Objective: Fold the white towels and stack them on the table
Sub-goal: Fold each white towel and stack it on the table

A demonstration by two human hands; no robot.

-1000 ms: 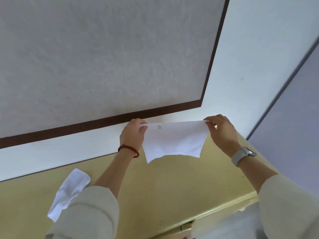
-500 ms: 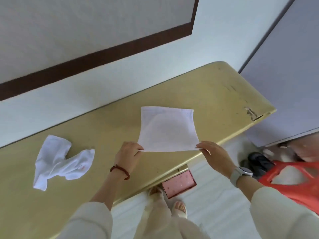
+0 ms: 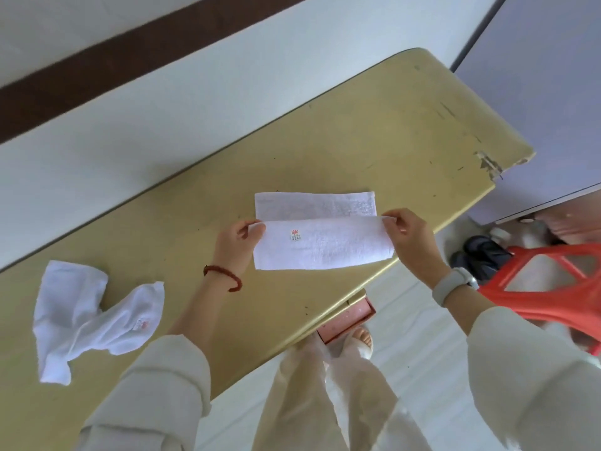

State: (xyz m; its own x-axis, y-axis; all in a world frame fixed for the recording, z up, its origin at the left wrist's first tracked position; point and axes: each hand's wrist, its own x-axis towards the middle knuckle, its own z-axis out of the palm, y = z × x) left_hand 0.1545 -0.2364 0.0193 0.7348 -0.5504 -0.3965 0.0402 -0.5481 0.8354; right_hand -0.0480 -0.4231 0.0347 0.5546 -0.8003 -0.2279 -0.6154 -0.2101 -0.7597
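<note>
A white towel (image 3: 325, 245) with a small red label lies on the yellow table (image 3: 374, 131) near its front edge. Its near half is turned over toward the far edge, and a strip of the lower layer shows beyond. My left hand (image 3: 235, 247) pinches the left corner of the turned-over flap. My right hand (image 3: 411, 237) pinches the flap's right corner. A second white towel (image 3: 87, 317) lies crumpled on the table at the left, apart from both hands.
A white wall with a dark brown band runs behind the table. The table's right corner is chipped. On the floor stand a red plastic stool (image 3: 549, 288), a dark shoe (image 3: 481, 252) and a pink box (image 3: 346, 322) under the table's edge.
The towel went from held up in the air to laid flat on the table. Both hands have since carried its near edge up and over toward the far edge.
</note>
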